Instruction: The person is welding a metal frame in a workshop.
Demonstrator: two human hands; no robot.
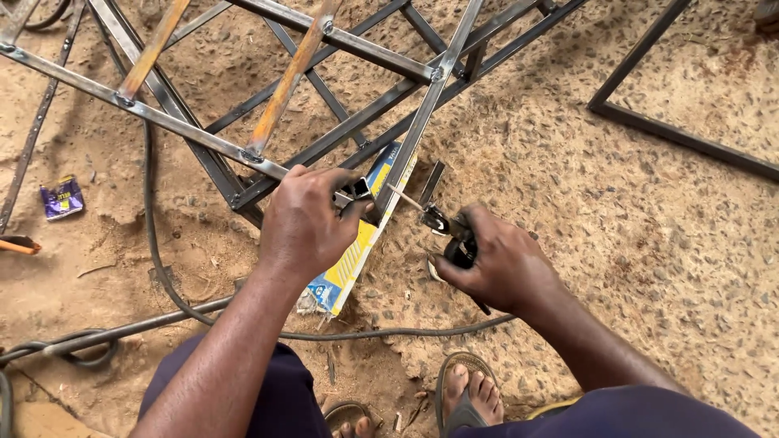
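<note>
A welded frame of square steel bars (170, 122) lies on sandy ground across the upper half of the view. My left hand (304, 223) grips the frame at a corner joint, thumb and fingers pinching a small metal piece (357, 191) there. My right hand (495, 259) is closed around a black electrode holder (458, 243). A thin welding rod (403, 197) sticks out of it toward the joint, its tip just beside my left fingers. Under the joint lies a flattened blue and yellow carton (349, 264).
A black cable (162, 268) loops over the sand below the frame and runs to the right under my hands. A second dark steel frame (673, 134) lies at upper right. A small purple wrapper (62, 197) is at left. My sandalled feet (466, 397) are at the bottom.
</note>
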